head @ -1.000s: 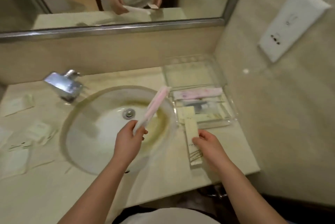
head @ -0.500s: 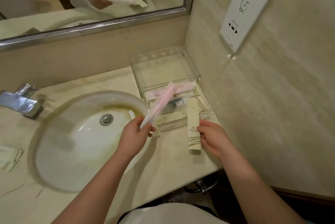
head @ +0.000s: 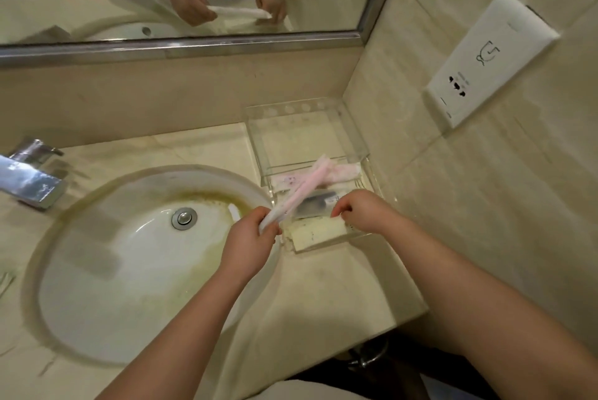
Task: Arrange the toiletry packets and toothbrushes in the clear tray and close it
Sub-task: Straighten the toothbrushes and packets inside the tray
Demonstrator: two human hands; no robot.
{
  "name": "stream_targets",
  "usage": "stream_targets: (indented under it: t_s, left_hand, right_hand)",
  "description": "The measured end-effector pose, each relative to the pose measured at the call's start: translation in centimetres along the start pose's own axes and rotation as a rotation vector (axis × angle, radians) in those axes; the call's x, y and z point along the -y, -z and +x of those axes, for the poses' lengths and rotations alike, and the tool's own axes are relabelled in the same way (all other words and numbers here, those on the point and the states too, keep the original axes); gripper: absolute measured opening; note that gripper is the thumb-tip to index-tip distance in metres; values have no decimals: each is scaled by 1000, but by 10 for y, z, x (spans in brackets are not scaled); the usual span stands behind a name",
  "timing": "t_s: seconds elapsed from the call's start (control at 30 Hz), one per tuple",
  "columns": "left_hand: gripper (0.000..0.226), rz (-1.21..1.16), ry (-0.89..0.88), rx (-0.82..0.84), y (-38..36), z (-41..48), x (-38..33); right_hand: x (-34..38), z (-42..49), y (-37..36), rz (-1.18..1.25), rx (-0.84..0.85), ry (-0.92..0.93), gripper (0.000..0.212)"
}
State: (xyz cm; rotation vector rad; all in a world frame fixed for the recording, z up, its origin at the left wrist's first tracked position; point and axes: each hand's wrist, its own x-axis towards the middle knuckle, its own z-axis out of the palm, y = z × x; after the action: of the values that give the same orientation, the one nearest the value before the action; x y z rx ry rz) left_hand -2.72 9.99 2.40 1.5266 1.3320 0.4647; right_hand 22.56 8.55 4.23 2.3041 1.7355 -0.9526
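Note:
The clear tray [head: 299, 249] sits at the counter's back right corner, with its lid [head: 307, 137] tipped open against the wall. My left hand [head: 252, 242] grips the lower end of a pink wrapped toothbrush [head: 302, 187], which slants up over the tray's left side. My right hand [head: 365, 212] is low over the tray's front, its fingers curled on the right end of a long cream packet [head: 317, 231] that lies flat across the tray's front. Inside the tray are another pink wrapped toothbrush [head: 344, 171] and a clear packet with a dark item [head: 318, 202].
A round sink [head: 129, 263] fills the counter's left, with a chrome faucet [head: 30, 181] behind it. A mirror spans the back wall. A white wall socket [head: 488, 59] is on the right wall. A loose packet [head: 5, 283] shows at the far left edge.
My right hand carried the cream packet from the counter in front of the tray, turned it sideways and lowered it into the tray's front. My left hand brought the pink toothbrush over the tray.

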Motion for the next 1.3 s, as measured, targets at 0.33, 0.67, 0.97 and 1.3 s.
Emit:
stream_targets:
  t_s: [0.33, 0.67, 0.97, 1.3]
  left_hand:
    - [4, -58, 86, 15, -6, 24, -25]
    - [20, 63, -11, -56, -14, 35, -36]
    - [64, 123, -460, -404, -20, 32, -33]
    - [18, -1077, 301, -138, -36, 17, -45]
  right_hand:
    - [-3, 18, -18, 15, -130, 18, 25]
    - [2, -4, -16, 1394, -266, -234, 22]
    - [3, -22, -8, 1924, -214, -173, 15]
    - [-3, -31, -34, 1984, -205, -55, 19]
